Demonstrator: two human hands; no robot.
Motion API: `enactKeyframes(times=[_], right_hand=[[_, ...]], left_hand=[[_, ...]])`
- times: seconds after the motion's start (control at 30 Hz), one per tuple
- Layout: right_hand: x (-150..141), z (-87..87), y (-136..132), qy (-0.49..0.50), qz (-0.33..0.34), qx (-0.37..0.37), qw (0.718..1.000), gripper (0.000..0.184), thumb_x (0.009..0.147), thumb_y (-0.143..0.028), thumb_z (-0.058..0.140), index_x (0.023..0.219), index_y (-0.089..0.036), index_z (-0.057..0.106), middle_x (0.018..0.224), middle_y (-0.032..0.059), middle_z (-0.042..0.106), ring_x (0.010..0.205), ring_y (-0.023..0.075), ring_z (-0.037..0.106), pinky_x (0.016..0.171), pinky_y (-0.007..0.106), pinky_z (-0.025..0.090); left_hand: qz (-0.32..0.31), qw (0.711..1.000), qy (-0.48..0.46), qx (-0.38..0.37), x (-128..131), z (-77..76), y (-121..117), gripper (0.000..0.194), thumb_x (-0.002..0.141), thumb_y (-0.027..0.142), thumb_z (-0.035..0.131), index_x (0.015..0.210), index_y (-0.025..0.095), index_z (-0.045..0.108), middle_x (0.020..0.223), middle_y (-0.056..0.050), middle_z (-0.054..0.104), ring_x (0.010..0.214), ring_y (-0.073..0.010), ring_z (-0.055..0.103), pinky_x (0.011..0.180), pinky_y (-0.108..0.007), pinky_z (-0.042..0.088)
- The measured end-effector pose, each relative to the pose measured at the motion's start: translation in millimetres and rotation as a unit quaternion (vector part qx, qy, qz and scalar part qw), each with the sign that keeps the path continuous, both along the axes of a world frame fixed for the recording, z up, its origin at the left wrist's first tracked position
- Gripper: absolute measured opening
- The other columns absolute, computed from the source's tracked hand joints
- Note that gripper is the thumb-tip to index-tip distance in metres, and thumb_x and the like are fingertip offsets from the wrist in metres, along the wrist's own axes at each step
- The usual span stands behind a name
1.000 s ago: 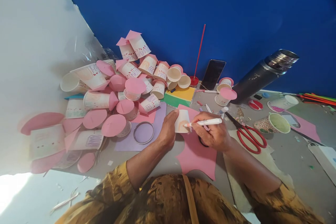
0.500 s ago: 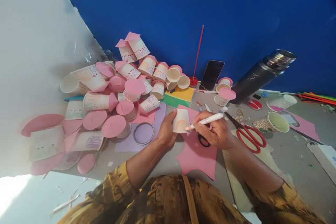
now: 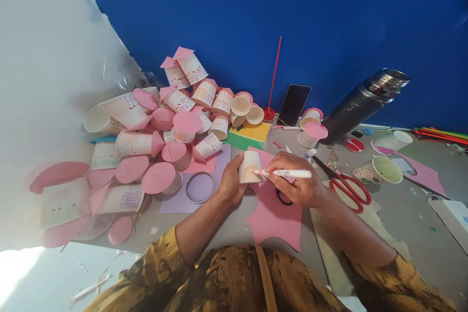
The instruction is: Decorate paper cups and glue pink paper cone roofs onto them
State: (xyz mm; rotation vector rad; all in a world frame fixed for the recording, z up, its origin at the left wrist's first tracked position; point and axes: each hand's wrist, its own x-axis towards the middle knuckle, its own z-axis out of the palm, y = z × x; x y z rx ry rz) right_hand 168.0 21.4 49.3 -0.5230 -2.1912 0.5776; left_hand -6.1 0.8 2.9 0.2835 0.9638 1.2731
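Note:
My left hand is closed round the left side of a white paper cup, held upside down with its rim low. A faint peach arch shows on the cup's side. My right hand grips a white acrylic marker, its peach tip at the cup's wall by the arch. Below the hands lies a cut sheet of pink paper. Dark scissor handles show partly under my right hand.
Many decorated cups with pink paper tops are heaped at the left. A metal ring lies on purple paper. To the right are red-handled scissors, a patterned cup and a dark flask. A phone leans at the back wall.
The marker has swung from slanting upward to nearly level, and its tip has shifted slightly left and up along the cup. My left hand still holds the cup almost in place.

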Motion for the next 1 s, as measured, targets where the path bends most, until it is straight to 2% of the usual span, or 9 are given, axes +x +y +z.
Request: enactKeyframes(times=[0.1, 0.2, 0.37, 0.47, 0.57, 0.67, 0.87, 1.0], right_hand=[[5.5, 5.2, 1.1, -0.006, 0.047, 0.005, 0.999, 0.018, 0.093, -0.011, 0.058, 0.104, -0.022, 0.065, 0.091, 0.0058, 0.071, 0.084, 0.02, 0.064, 0.077, 0.037, 0.052], [10.1, 12.1, 0.8, -0.035, 0.09, -0.018, 0.995, 0.021, 0.091, -0.009, 0.056, 0.101, -0.024, 0.067, 0.092, 0.0058, 0.069, 0.086, 0.0203, 0.064, 0.077, 0.037, 0.052], [10.2, 17.9, 1.4, -0.016, 0.086, -0.031, 0.996, 0.018, 0.09, -0.011, 0.054, 0.094, -0.023, 0.067, 0.085, 0.0047, 0.068, 0.08, 0.0204, 0.064, 0.074, 0.036, 0.052], [9.2, 17.9, 1.6, -0.013, 0.104, -0.038, 0.994, 0.019, 0.089, -0.009, 0.054, 0.094, -0.023, 0.066, 0.083, 0.004, 0.069, 0.081, 0.0201, 0.063, 0.075, 0.036, 0.051], [9.4, 17.7, 1.2, -0.01, 0.093, -0.033, 0.995, 0.019, 0.088, -0.008, 0.054, 0.093, -0.022, 0.065, 0.084, 0.005, 0.067, 0.081, 0.0202, 0.062, 0.075, 0.037, 0.051], [10.1, 17.2, 0.6, -0.018, 0.12, -0.05, 0.991, 0.02, 0.088, -0.007, 0.053, 0.093, -0.022, 0.066, 0.084, 0.0049, 0.067, 0.082, 0.02, 0.062, 0.076, 0.036, 0.051], [6.2, 11.9, -1.6, 0.01, 0.086, -0.079, 0.993, 0.016, 0.091, -0.011, 0.056, 0.095, -0.021, 0.067, 0.085, 0.0052, 0.069, 0.079, 0.0193, 0.064, 0.073, 0.034, 0.052], [3.4, 7.9, -2.7, 0.023, 0.031, -0.065, 0.997, 0.013, 0.093, -0.014, 0.056, 0.098, -0.021, 0.067, 0.084, 0.0049, 0.071, 0.076, 0.0181, 0.065, 0.07, 0.032, 0.051]], left_hand=[[0.002, 1.0, -0.005, -0.006, -2.3, 2.6, 0.3, 0.033, 0.086, 0.048, 0.067, 0.09, 0.015, 0.061, 0.073, -0.002, 0.06, 0.063, -0.016, 0.057, 0.057, -0.027, 0.047], [0.003, 1.0, -0.003, -0.012, -2.7, 4.1, 0.0, 0.034, 0.085, 0.048, 0.067, 0.089, 0.016, 0.06, 0.071, 0.0, 0.058, 0.061, -0.0163, 0.056, 0.055, -0.028, 0.047], [0.012, 1.0, -0.014, -0.019, -0.6, 4.4, -0.4, 0.034, 0.082, 0.047, 0.071, 0.087, 0.016, 0.06, 0.072, -0.001, 0.059, 0.063, -0.0163, 0.057, 0.057, -0.028, 0.047], [0.001, 1.0, -0.021, -0.023, -0.6, 3.8, -0.9, 0.036, 0.082, 0.05, 0.071, 0.086, 0.016, 0.059, 0.071, -0.001, 0.058, 0.064, -0.0169, 0.057, 0.057, -0.028, 0.047], [-0.01, 1.0, -0.019, -0.02, -0.7, 2.6, -1.0, 0.037, 0.082, 0.051, 0.07, 0.085, 0.016, 0.058, 0.07, -0.001, 0.057, 0.064, -0.017, 0.057, 0.057, -0.028, 0.046], [-0.012, 1.0, -0.014, -0.013, -0.3, 1.5, -0.8, 0.038, 0.08, 0.052, 0.071, 0.084, 0.016, 0.058, 0.07, -0.001, 0.056, 0.064, -0.0168, 0.056, 0.057, -0.028, 0.045], [0.0, 0.999, 0.028, 0.033, 0.8, 0.8, -1.8, 0.039, 0.076, 0.052, 0.074, 0.078, 0.017, 0.057, 0.067, 0.001, 0.053, 0.061, -0.0142, 0.051, 0.056, -0.027, 0.041], [0.002, 0.998, 0.05, 0.045, 1.2, 0.9, -2.7, 0.04, 0.075, 0.053, 0.075, 0.078, 0.017, 0.058, 0.068, 0.001, 0.053, 0.061, -0.0136, 0.05, 0.056, -0.026, 0.039]])
